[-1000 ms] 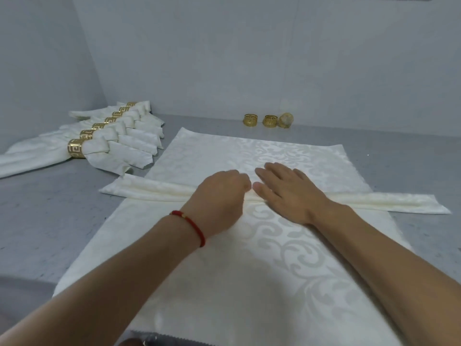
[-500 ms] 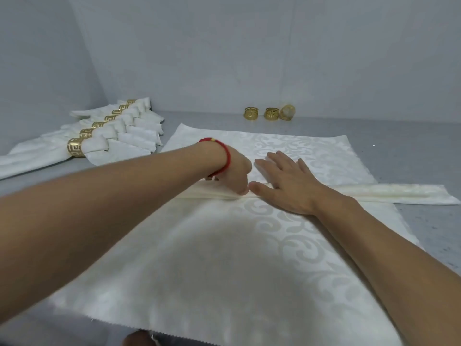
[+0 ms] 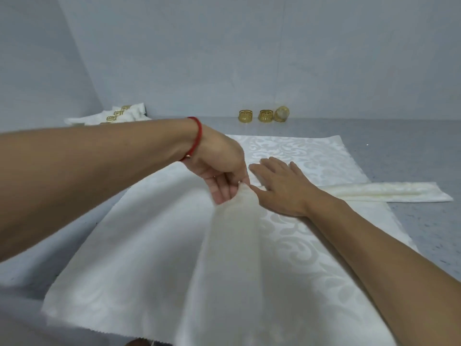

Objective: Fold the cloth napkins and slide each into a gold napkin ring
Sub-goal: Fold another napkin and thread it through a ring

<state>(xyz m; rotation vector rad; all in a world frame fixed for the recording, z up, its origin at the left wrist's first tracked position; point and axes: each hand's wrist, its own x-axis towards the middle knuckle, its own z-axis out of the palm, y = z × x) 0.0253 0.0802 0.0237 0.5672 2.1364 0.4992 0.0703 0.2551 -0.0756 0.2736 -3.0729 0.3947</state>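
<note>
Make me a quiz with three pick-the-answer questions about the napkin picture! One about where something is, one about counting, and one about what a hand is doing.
1. Where are the loose gold rings?
A. at the far edge of the table, by the wall
B. on the big spread cloth
C. in the right hand

2. How many loose gold rings stand there?
A. one
B. three
C. six

3. What is the left hand doing?
A. lying flat on the table
B. pinching the folded napkin and lifting it
C. holding a ring

Answers:
1 A, they stand in a row beyond the spread cloth.
2 B, two upright and one tipped.
3 B, its fingers pinch the strip's middle while the right hand lies flat.
</note>
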